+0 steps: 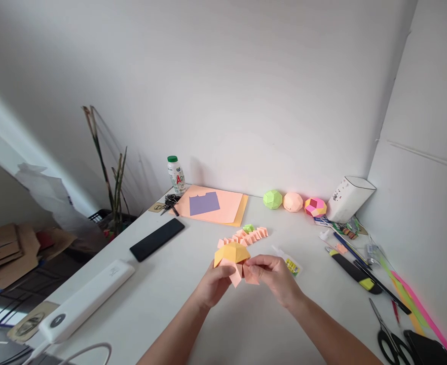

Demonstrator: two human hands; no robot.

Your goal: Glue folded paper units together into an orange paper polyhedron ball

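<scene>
Between my two hands is a partly built paper polyhedron (232, 253), with a yellow-orange faceted dome on top and pink folded flaps hanging below. My left hand (218, 281) is closed on its left side, the thumb pressing a pink flap. The fingers of my right hand (276, 278) pinch a pink flap at its right edge. Just behind the model lies a row of small folded pink paper pieces (261, 232) with a green folded piece (248, 228) among them. A small glue bottle (292, 265) with a yellow label lies beyond my right hand, partly hidden by it.
Finished paper balls, green (272, 199), pink (292, 202) and multicoloured (315, 207), line the wall. Coloured sheets (231, 205), a bottle (176, 175) and a black phone (157, 239) are at left, with a white power bank (88, 299). A cutter (352, 271) and scissors (388, 337) lie right.
</scene>
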